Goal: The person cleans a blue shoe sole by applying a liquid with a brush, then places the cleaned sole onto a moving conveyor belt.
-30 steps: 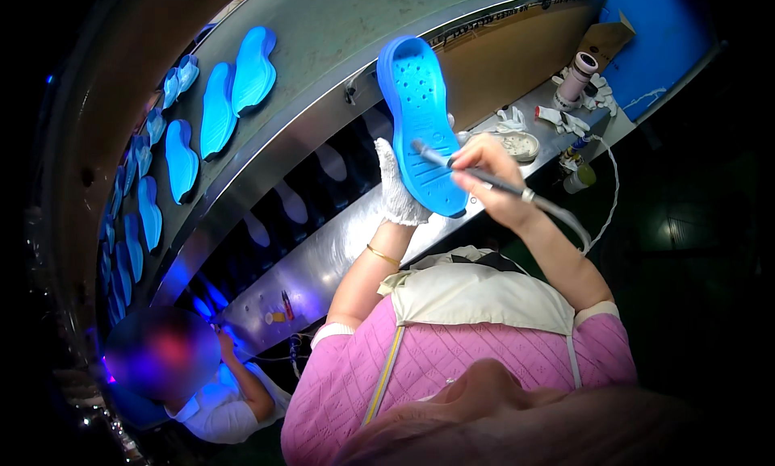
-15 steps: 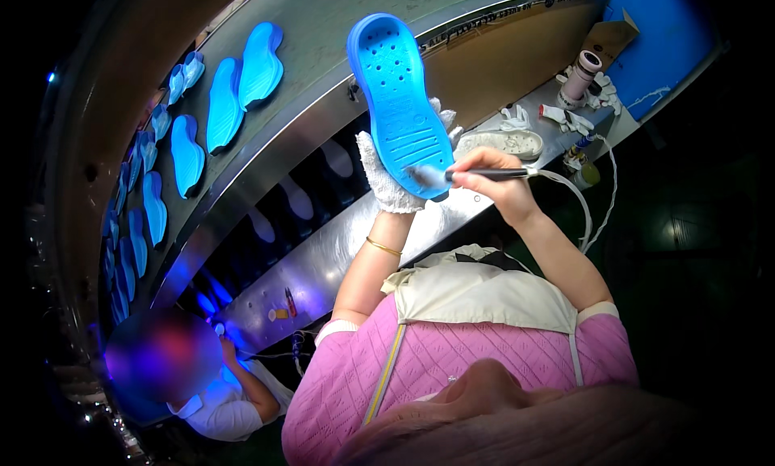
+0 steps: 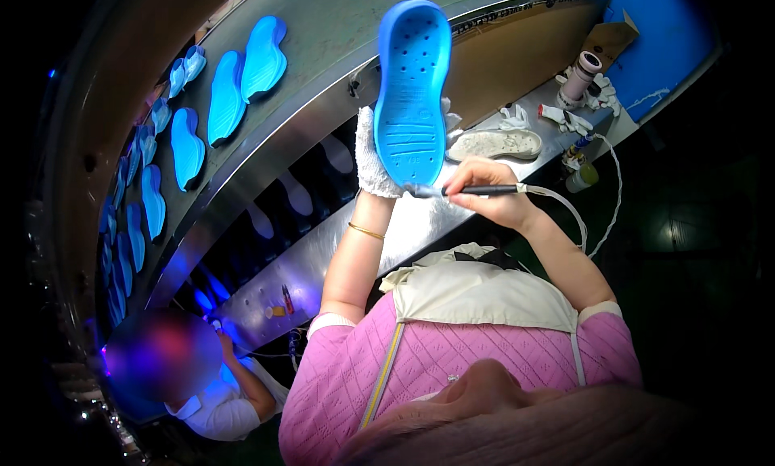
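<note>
A large blue shoe sole (image 3: pixel 412 103), with small holes toward its far end and ridges near the heel, is held up in front of me. My left hand (image 3: pixel 375 161), in a white knit glove, grips its near end from beneath, fingers showing on both sides. My bare right hand (image 3: pixel 494 193) pinches a black-handled brush (image 3: pixel 483 190) with a white tube running from its back end. The pale bristles are at the near heel edge of the sole, close to the glove.
Blue soles (image 3: pixel 187 147) lie along a dark conveyor belt (image 3: pixel 323 30) at left. On a metal shelf (image 3: pixel 303 284) rest a pale sole (image 3: pixel 496 145), gloves (image 3: pixel 565 119), a pink flask (image 3: pixel 580 79) and a small jar (image 3: pixel 583 178). A co-worker (image 3: pixel 218 393) sits lower left.
My left hand has turned the sole more upright, its far end moving right and up. The brush has gone from the inner heel surface to the near edge. Soles on the belt shifted slightly.
</note>
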A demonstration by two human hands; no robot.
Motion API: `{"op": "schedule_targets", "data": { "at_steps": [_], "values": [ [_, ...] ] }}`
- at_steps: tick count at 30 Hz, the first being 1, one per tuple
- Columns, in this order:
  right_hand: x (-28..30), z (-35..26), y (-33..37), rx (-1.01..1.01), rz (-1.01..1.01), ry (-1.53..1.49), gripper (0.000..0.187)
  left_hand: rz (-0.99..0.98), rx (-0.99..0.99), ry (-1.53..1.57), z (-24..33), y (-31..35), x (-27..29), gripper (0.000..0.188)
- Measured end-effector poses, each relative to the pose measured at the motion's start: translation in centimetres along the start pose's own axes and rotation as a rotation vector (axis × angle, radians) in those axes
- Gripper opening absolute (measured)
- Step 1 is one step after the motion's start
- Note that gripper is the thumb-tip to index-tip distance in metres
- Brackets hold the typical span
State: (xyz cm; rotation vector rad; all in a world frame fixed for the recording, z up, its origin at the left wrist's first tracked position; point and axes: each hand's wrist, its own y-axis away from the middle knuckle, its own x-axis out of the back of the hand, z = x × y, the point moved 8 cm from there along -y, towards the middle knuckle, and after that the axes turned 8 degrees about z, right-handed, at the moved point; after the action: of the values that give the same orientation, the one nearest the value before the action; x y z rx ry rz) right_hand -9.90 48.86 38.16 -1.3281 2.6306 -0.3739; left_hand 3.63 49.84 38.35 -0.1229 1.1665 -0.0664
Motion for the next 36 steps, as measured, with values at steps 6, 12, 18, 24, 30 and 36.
{"op": "schedule_targets", "data": {
  "at_steps": [6,12,18,24,30,36],
  "values": [
    [0.0,-0.4,0.5,-0.088,-0.034,-0.177,0.013,0.129,0.089,-0.142,0.1,-0.1,1.4,0.092],
    [-0.9,-3.7,-1.6,0.314,-0.009,0.344,0.013,0.366,0.108,-0.260,0.7,-0.9,3.2,0.060],
    [-1.5,-2.0,-2.7,0.086,-0.141,0.301,0.009,0.457,0.266,-0.491,0.3,-0.7,3.3,0.049],
    [0.4,-2.2,-3.7,-0.087,-0.238,0.239,0.009,0.526,0.363,-0.703,-0.4,-0.3,3.9,0.052],
    [1.9,-2.3,-3.6,-0.133,-0.315,0.512,0.008,0.426,0.411,-0.743,-0.6,-0.8,3.6,0.044],
    [3.2,-4.1,-2.0,-0.034,0.014,0.151,0.012,0.355,0.204,-0.339,-0.7,-0.3,2.5,0.066]
  ]
}}
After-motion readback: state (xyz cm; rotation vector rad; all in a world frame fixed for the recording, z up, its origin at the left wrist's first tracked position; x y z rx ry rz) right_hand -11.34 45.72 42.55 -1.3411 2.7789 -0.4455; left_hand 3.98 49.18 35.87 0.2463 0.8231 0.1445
